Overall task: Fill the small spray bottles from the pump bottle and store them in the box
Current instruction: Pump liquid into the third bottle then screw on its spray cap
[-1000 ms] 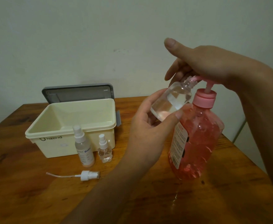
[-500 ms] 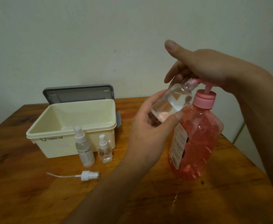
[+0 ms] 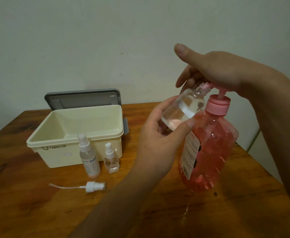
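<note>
The left hand (image 3: 158, 140) grips a clear bottle (image 3: 183, 110) round its base, thumb on the near side and fingers on the far side. The bottle is capless and tilted, its open neck raised to the right and touching the pink spout (image 3: 207, 85) of the pump bottle (image 3: 209, 148). How full the clear bottle is I cannot tell.

The right hand (image 3: 218, 71) lies palm down on the pump top. Its fingers are loosely bent over the spout and the clear bottle's neck, and its thumb sticks out free to the left. It rests on the pump rather than clasping it. The two hands are close, one above the other, but do not touch.

The pump bottle stands upright on the wooden table (image 3: 37, 203), right of centre, and is mostly full of pink liquid. It has a white label on its left face.

The cream box (image 3: 58, 157) sits open at the left, with its grey lid (image 3: 82, 98) standing up behind it against the wall (image 3: 89, 40). Just in front of the box stand two capped sprayers. The tall sprayer (image 3: 89, 157) is on the left and the small sprayer (image 3: 111, 162) is beside it on the right. Nearer the camera a loose white spray head (image 3: 95, 186) lies on its side, its thin tube pointing left
</note>
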`<action>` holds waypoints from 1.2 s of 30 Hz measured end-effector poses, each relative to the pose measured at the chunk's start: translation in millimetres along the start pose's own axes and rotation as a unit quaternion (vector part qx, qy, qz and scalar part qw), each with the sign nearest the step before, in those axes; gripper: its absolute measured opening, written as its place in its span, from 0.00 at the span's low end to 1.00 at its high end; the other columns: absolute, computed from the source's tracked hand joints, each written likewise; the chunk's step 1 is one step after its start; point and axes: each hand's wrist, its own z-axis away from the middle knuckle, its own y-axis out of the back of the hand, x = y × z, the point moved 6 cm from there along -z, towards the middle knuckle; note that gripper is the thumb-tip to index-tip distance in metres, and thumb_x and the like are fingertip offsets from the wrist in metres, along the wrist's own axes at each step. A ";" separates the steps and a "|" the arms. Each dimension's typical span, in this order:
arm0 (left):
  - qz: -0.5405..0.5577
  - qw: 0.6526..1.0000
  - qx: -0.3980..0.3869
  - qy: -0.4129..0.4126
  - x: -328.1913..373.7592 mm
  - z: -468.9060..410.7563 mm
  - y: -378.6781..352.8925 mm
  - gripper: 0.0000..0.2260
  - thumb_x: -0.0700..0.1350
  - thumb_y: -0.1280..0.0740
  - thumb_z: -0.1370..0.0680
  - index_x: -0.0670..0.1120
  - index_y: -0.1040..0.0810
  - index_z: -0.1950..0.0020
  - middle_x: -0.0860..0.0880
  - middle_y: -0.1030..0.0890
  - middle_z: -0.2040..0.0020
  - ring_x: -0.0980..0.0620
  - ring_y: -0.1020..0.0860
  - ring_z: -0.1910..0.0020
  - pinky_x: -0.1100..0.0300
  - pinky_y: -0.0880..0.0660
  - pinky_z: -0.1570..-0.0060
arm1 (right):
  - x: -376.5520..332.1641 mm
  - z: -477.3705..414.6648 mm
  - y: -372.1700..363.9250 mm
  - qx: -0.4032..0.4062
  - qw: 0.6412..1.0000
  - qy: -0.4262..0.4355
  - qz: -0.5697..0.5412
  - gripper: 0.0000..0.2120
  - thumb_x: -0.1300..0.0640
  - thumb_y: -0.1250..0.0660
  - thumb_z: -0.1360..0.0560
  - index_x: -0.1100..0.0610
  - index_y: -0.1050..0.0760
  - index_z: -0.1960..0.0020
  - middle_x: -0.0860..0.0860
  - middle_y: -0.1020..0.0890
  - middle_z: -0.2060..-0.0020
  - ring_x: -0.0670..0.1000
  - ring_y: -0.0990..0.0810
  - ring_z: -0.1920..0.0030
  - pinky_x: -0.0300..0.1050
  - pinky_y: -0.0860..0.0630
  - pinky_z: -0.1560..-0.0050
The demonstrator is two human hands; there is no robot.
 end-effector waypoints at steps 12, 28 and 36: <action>0.003 1.000 0.001 -0.004 -3.8 -2.0 2.3 0.20 0.39 0.28 0.27 0.61 0.24 0.43 0.63 0.18 0.51 0.64 0.20 0.48 0.70 0.23 0.57 | 3.4 -0.2 -7.4 -0.004 1.000 0.000 0.014 0.39 0.24 0.55 0.28 0.51 0.15 0.57 0.47 0.15 0.60 0.50 0.18 0.55 0.48 0.27 0.49; 0.004 1.000 -0.004 0.008 -1.2 -0.6 0.1 0.20 0.39 0.28 0.27 0.61 0.25 0.44 0.65 0.18 0.53 0.65 0.20 0.50 0.71 0.24 0.58 | 2.4 2.2 -4.9 -0.006 1.000 -0.011 0.015 0.39 0.24 0.54 0.27 0.50 0.15 0.56 0.48 0.15 0.58 0.51 0.18 0.54 0.46 0.29 0.55; -0.007 1.000 0.006 0.014 -1.3 -1.3 1.5 0.19 0.43 0.27 0.28 0.63 0.25 0.45 0.64 0.19 0.49 0.65 0.21 0.47 0.71 0.23 0.57 | -1.7 -0.2 -0.2 -0.004 1.000 -0.002 0.007 0.39 0.24 0.54 0.27 0.52 0.15 0.55 0.49 0.15 0.57 0.54 0.17 0.52 0.46 0.26 0.52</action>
